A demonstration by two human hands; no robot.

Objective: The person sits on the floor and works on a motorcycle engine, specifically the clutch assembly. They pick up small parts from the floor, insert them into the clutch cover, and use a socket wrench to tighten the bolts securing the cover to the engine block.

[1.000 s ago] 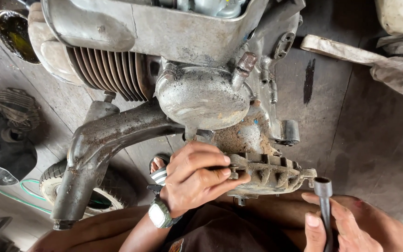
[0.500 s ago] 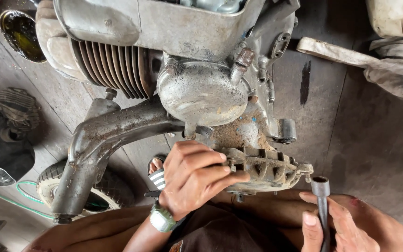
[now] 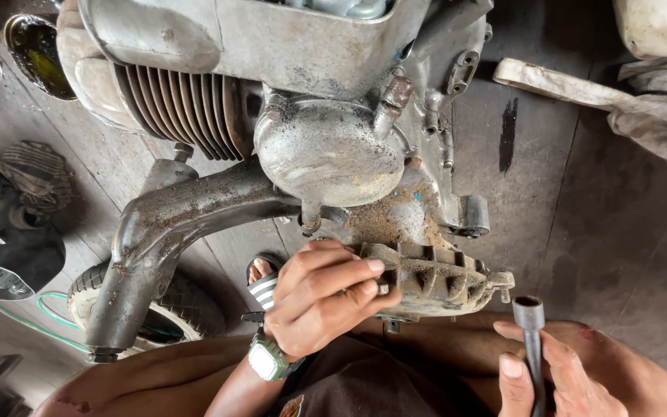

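Note:
A dirty scooter engine (image 3: 326, 147) with a finned cylinder (image 3: 179, 108) and a rusty exhaust pipe (image 3: 171, 239) stands on the floor in front of me. My left hand (image 3: 322, 297), with a green wristwatch, grips the near left end of the ribbed engine casing (image 3: 438, 282); whether its fingers pinch a small part there is hidden. My right hand (image 3: 557, 378) at the bottom right holds a dark tubular socket wrench (image 3: 533, 340) upright, apart from the casing.
A small tyre (image 3: 171, 309) and a green hose (image 3: 28, 320) lie at the lower left. A dark bowl of oil (image 3: 36, 50) sits at the top left. Rags and a white container (image 3: 658, 31) are at the right.
The view has drifted slightly. My left hand stays clamped on the casing end, and my right hand keeps the wrench in about the same spot.

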